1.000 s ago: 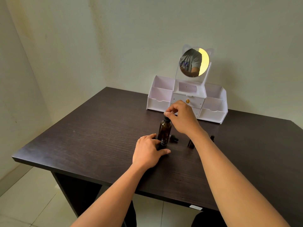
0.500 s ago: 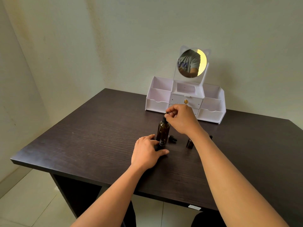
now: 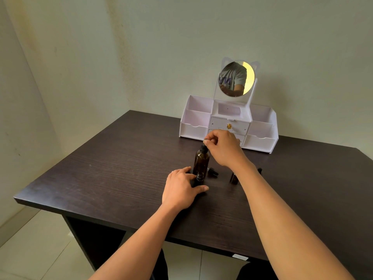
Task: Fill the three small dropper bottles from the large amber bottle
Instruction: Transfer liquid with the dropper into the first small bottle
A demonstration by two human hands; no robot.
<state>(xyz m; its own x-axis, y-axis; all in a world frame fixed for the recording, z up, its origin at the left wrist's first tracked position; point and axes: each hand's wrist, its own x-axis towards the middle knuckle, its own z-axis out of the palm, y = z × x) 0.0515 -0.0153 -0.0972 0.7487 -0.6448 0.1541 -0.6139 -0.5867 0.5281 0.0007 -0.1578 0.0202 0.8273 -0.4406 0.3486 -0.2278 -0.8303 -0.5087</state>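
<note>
The large amber bottle stands upright in the middle of the dark table. My right hand pinches the black dropper top at its neck, just above the bottle. In front of it stands an open small dropper bottle, which my left hand grips between thumb and fingers. A loose black dropper cap lies to the right of the amber bottle. Another small bottle stands farther right, partly behind my right forearm. A small dark piece shows past the forearm.
A white cosmetic organizer with drawers and a round mirror stands at the back of the table, close behind my right hand. The table's front edge is near my elbows, with tiled floor below to the left.
My right hand has lifted a little at the amber bottle's top, still pinching the dropper. My left hand stays round the small bottle. The view has shifted slightly.
</note>
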